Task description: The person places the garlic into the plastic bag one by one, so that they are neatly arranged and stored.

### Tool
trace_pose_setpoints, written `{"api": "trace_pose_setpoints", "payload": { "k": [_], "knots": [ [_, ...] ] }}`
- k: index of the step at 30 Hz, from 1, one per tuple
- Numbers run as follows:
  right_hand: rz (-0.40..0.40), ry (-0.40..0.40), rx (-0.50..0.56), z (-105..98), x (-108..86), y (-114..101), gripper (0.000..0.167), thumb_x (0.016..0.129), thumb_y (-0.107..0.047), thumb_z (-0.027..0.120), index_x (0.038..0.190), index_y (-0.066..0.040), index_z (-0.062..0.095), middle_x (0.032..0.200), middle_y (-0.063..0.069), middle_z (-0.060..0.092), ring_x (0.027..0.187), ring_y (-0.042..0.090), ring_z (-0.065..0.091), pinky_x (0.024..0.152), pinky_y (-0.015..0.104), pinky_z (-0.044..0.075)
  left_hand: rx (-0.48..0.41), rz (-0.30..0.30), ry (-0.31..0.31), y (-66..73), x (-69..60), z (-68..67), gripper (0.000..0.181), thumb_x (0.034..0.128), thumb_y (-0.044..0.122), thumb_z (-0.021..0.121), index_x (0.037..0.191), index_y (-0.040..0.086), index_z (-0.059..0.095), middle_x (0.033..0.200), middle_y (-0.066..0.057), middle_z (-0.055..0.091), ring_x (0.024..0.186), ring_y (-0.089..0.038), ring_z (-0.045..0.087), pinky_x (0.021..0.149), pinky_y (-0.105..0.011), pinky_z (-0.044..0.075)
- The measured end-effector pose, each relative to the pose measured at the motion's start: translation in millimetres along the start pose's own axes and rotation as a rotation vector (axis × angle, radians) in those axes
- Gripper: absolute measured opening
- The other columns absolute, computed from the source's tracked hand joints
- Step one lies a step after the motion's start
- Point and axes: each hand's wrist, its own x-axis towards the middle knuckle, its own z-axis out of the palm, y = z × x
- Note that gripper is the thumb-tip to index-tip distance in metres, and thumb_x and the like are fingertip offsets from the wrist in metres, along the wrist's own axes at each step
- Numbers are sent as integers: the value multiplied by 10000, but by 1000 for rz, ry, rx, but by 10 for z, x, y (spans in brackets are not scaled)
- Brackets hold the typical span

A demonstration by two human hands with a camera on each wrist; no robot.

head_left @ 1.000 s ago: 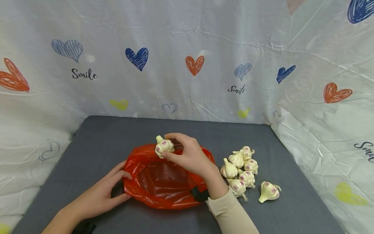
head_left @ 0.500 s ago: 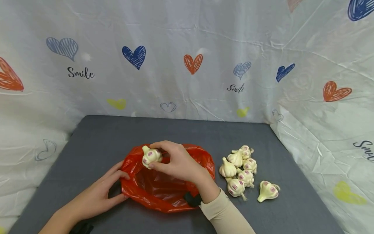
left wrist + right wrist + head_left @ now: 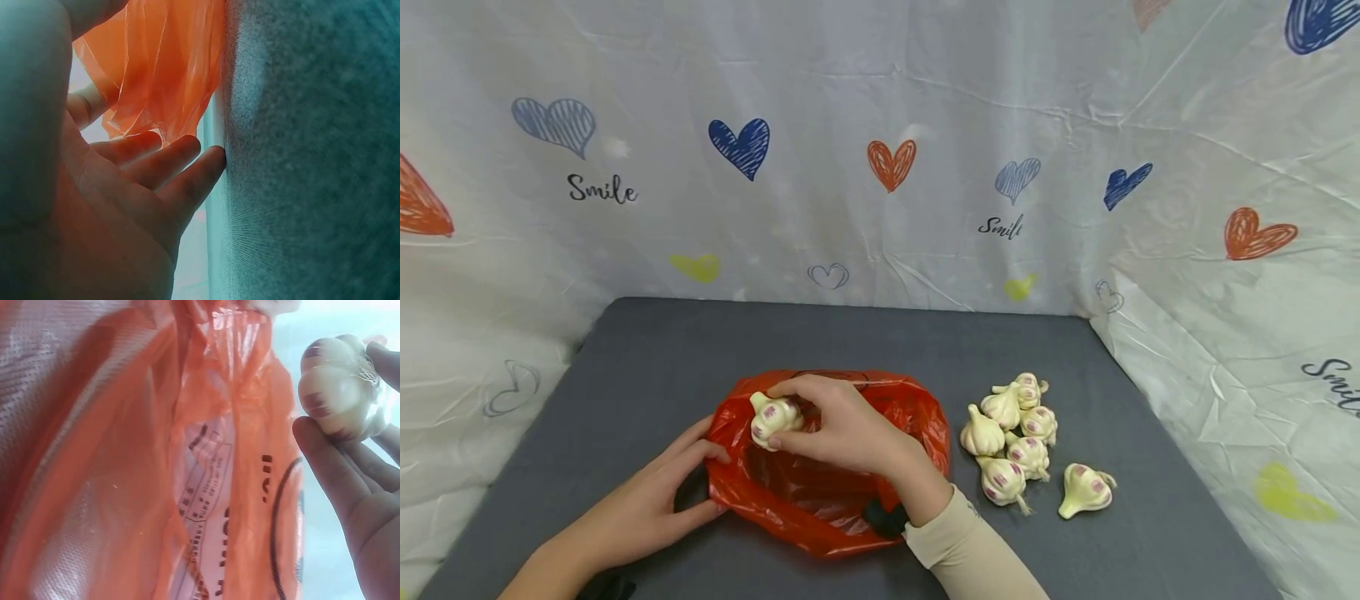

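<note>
My right hand pinches a garlic bulb between thumb and fingers, over the left part of the open mouth of a red plastic bag. In the right wrist view, the garlic bulb, pale with purple patches, sits in the fingertips beside the bag. My left hand holds the bag's left rim, with a fingertip over the edge and the thumb lower down. In the left wrist view, the other fingers of that hand stretch out below the orange-looking bag.
Several garlic bulbs lie in a cluster right of the bag, and a single bulb lies apart farther right. All rest on a dark grey table. A white curtain with printed hearts hangs behind and at the sides.
My right hand has moved left and down with the garlic bulb, from the bag's far rim to over the left side of its mouth. The left hand stays at the rim.
</note>
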Motion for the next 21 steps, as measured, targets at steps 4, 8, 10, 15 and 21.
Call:
{"api": "trace_pose_setpoints", "payload": {
  "k": [4, 8, 10, 15, 21],
  "knots": [
    [2, -9, -8, 31, 16, 21, 507, 984, -269, 864, 1427, -127, 664, 1261, -115, 678, 1020, 8, 630, 889, 187, 567, 21, 13, 12, -12, -9, 4, 378, 977, 579, 784, 1276, 460, 586, 1745, -33, 323, 1480, -328, 486, 1031, -406, 574],
    [19, -12, -7, 40, 26, 60, 519, 984, -275, 863, 1438, -125, 660, 1287, -103, 682, 1038, -1, 632, 904, 191, 569, 25, 14, 10, -17, -12, 9, 381, 977, 585, 779, 1281, 459, 588, 1746, -33, 321, 1475, -327, 496, 1017, -413, 580],
    [19, -12, -11, 44, 34, 86, 517, 986, -280, 861, 1437, -127, 662, 1298, -99, 686, 1046, -5, 634, 912, 193, 568, 20, 8, 3, -16, -14, 11, 381, 976, 594, 775, 1280, 460, 587, 1750, -37, 313, 1475, -333, 501, 1007, -411, 585],
    [17, -7, -24, 60, 47, 148, 498, 991, -293, 856, 1421, -120, 672, 1283, -104, 693, 1040, -10, 640, 910, 190, 566, 10, 3, -7, -3, -17, 13, 369, 977, 598, 770, 1266, 465, 584, 1756, -40, 300, 1471, -347, 512, 980, -392, 592],
    [71, 2, -13, 99, 41, 216, 524, 991, -318, 854, 1434, -109, 668, 1290, -108, 686, 1033, -14, 642, 897, 187, 564, 15, 6, -8, 9, -9, 19, 358, 977, 602, 769, 1255, 468, 588, 1758, -28, 296, 1456, -345, 532, 942, -371, 600]
  ]
}}
